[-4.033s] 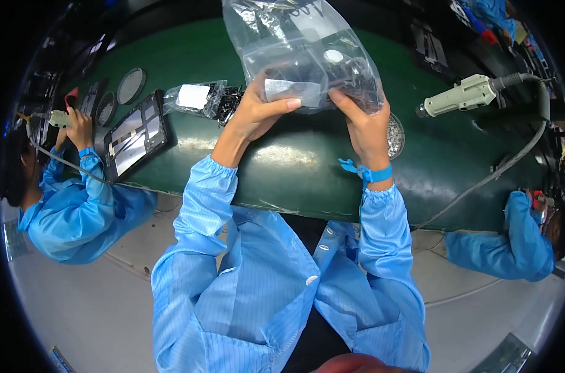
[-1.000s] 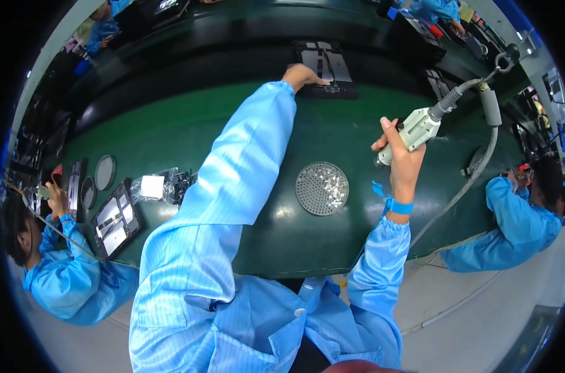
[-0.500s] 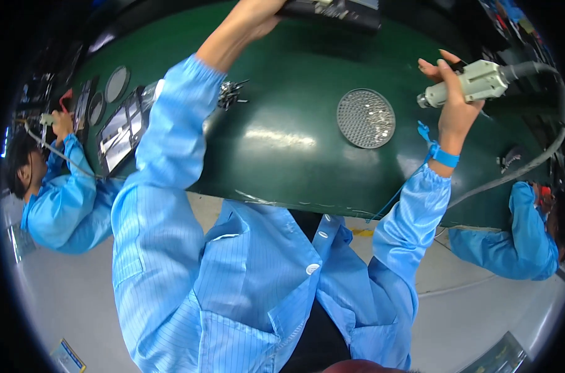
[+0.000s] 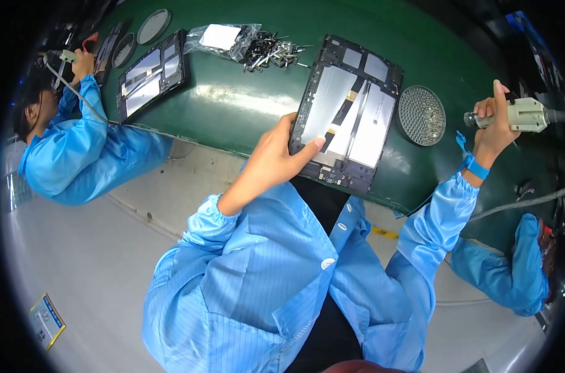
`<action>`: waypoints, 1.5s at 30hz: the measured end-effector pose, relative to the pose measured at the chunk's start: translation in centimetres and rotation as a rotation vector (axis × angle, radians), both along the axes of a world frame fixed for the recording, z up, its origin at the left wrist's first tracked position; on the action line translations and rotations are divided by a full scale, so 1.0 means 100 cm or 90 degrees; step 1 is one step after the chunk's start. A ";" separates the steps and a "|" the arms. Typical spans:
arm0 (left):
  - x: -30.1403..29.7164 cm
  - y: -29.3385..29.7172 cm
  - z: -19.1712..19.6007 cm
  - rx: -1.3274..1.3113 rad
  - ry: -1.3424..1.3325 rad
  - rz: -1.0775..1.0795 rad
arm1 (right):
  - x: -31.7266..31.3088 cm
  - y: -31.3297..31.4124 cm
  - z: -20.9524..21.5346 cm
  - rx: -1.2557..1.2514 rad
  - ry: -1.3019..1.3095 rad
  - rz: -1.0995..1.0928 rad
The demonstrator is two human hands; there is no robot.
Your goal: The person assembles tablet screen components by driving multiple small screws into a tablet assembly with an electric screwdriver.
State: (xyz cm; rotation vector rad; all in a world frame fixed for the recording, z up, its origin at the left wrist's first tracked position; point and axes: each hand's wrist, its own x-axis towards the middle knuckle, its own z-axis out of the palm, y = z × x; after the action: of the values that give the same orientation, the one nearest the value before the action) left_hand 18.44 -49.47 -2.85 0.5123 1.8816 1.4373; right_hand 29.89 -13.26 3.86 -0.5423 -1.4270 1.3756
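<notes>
Shiny bits (image 4: 434,118) in the round dish (image 4: 409,119), dark parts (image 4: 271,52) heaped against the clear bag (image 4: 243,41); left hand (image 4: 278,154) grips the tablet (image 4: 337,112), right hand (image 4: 497,124) clasps a power screwdriver (image 4: 528,115)!

Obstacle between tablet (image 4: 374,130) and tool (image 4: 526,116): tray (image 4: 410,118)
</notes>
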 end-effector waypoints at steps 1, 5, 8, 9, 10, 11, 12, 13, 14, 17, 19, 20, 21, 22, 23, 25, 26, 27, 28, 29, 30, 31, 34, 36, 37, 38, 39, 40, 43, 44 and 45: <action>-0.003 0.001 0.015 -0.123 0.254 -0.039 | 0.001 0.000 -0.001 -0.006 -0.006 -0.012; -0.035 -0.006 0.027 -0.246 0.526 -0.023 | 0.000 -0.002 -0.003 -0.012 -0.005 -0.008; -0.090 0.011 0.023 -0.156 0.650 0.001 | 0.000 -0.005 -0.002 -0.009 0.017 0.003; -0.110 0.020 0.017 -0.071 0.723 -0.009 | -0.001 -0.006 -0.002 -0.007 0.014 0.010; -0.130 0.031 0.014 -0.017 0.726 -0.059 | -0.002 -0.006 -0.001 -0.004 0.010 0.013; -0.144 0.040 0.013 -0.015 0.728 -0.061 | -0.002 -0.007 -0.002 -0.003 0.012 0.011; -0.155 0.049 0.012 -0.039 0.733 -0.107 | -0.003 -0.008 -0.003 -0.005 -0.001 0.013; -0.165 0.059 0.012 -0.060 0.738 -0.156 | -0.003 -0.009 -0.003 -0.005 -0.014 0.012; -0.175 0.066 0.008 -0.057 0.741 -0.158 | -0.003 -0.009 -0.005 -0.012 0.013 0.023; -0.185 0.078 0.001 -0.058 0.729 -0.232 | -0.006 -0.014 -0.005 -0.013 0.015 0.048; -0.184 0.081 -0.001 -0.131 0.667 -0.220 | -0.008 -0.020 -0.005 0.000 0.016 0.065; -0.184 0.079 0.000 -0.127 0.683 -0.221 | -0.008 -0.021 -0.006 0.004 0.018 0.074; -0.185 0.078 0.000 -0.124 0.682 -0.225 | -0.007 -0.021 -0.007 0.008 0.019 0.085; -0.185 0.075 0.003 -0.096 0.681 -0.195 | -0.007 -0.022 -0.007 0.007 0.020 0.083; -0.185 0.072 0.005 -0.069 0.679 -0.164 | -0.007 -0.022 -0.007 0.012 0.021 0.086; -0.189 0.071 0.008 -0.003 0.677 -0.158 | -0.008 -0.022 -0.007 0.016 0.021 0.090; -0.187 0.071 0.012 0.005 0.558 -0.136 | -0.008 -0.021 -0.007 0.013 0.022 0.088; -0.186 0.072 0.016 0.012 0.440 -0.113 | -0.008 -0.021 -0.007 0.009 0.022 0.086; -0.182 0.076 0.021 0.060 0.398 -0.139 | -0.008 -0.020 -0.008 0.009 0.021 0.087; -0.179 0.081 0.019 0.060 0.397 -0.139 | -0.008 -0.019 -0.009 0.007 0.022 0.085; -0.177 0.089 0.017 0.051 0.381 -0.153 | -0.008 -0.019 -0.010 0.005 0.022 0.082; -0.178 0.095 0.013 0.042 0.366 -0.165 | -0.010 -0.019 -0.009 0.007 0.021 0.084; -0.187 0.110 0.000 0.075 0.326 -0.193 | -0.011 -0.021 -0.009 0.008 0.021 0.088; -0.189 0.115 -0.008 0.082 0.305 -0.214 | -0.011 -0.021 -0.009 0.012 0.024 0.097; -0.190 0.116 -0.009 0.070 0.267 -0.219 | -0.010 -0.022 -0.009 0.011 0.020 0.091; -0.191 0.116 -0.011 0.057 0.228 -0.223 | -0.010 -0.022 -0.009 0.013 0.027 0.097; -0.192 0.119 -0.014 0.059 0.222 -0.229 | -0.009 -0.021 -0.009 0.015 0.033 0.104; -0.194 0.121 -0.018 0.063 0.240 -0.234 | -0.008 -0.020 -0.009 0.059 -0.041 0.085; -0.201 0.120 -0.028 0.083 0.257 -0.251 | -0.011 -0.022 -0.011 0.013 0.009 0.102; -0.204 0.117 -0.029 0.084 0.258 -0.255 | -0.011 -0.020 -0.014 0.010 0.009 0.108; -0.205 0.115 -0.031 0.086 0.259 -0.258 | -0.009 -0.020 -0.015 0.012 -0.002 0.106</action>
State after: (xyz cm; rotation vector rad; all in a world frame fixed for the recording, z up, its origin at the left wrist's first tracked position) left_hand -2.04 -37.99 -5.91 1.2532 1.8404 1.2547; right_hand 28.94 -15.26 2.38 -0.4218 -1.5133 1.4906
